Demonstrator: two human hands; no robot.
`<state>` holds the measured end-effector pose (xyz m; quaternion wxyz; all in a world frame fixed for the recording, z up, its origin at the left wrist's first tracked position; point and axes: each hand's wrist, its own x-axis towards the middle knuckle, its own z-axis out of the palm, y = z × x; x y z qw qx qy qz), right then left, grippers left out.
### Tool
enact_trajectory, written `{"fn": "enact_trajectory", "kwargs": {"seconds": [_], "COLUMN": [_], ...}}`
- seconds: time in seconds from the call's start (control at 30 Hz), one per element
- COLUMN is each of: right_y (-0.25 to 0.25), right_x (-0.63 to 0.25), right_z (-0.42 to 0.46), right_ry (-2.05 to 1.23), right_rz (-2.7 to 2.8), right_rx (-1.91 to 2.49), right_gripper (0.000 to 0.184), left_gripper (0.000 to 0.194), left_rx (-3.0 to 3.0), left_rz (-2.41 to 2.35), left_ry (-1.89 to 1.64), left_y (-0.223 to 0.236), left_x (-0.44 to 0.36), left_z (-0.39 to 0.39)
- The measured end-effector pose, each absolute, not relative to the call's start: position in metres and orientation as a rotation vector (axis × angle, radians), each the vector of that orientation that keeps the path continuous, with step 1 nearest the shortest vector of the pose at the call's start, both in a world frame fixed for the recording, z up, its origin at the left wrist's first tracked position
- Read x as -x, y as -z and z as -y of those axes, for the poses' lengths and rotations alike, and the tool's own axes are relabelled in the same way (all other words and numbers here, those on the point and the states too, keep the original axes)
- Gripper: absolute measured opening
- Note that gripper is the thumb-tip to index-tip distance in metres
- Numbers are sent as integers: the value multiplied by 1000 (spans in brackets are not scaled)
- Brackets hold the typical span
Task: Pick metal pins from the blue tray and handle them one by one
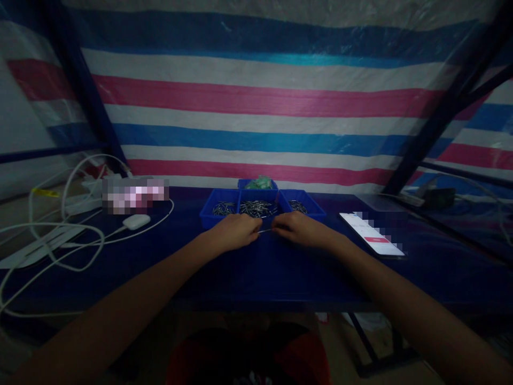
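At fingertips — thin rod; phone — illegible

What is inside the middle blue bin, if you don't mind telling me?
The middle bin holds a pile of small metal pieces; whatever lies beneath the top layer is hidden.

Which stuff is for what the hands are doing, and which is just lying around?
Looks like part of the job:
- left hand and right hand
- thin stick between them
- blue boxes
- metal bits inside

Seemingly just lying about:
- phone
- white cables
- small white case
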<state>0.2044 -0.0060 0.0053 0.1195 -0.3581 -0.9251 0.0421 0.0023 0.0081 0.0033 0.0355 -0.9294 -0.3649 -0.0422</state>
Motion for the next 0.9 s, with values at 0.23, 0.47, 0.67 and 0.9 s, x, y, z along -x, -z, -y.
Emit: {"fn": "enact_trajectory", "kwargs": {"seconds": [0.23, 0.47, 0.67, 0.9], "right_y": [-2, -2, -9, -8], "right_x": [-200, -202, -205, -203], "right_z": [7, 7, 6, 6], "right_ry": [-158, -128, 0, -52], "right_rz": [2769, 2747, 2666, 2645], "right_rx": [1007, 1047, 1042, 1020], "right_gripper": [15, 17, 19, 19], "left_gripper": [21, 31, 35, 34], "left_rx": [2842, 2844, 2851, 2882], "left_rz": [1066, 1078, 1096, 1076], "left_ry": [215, 183, 114, 67], "left_y": [-12, -9, -4, -1], "left_x": [-1, -2, -2, -4], "left_z": [-5, -4, -6, -6]}}
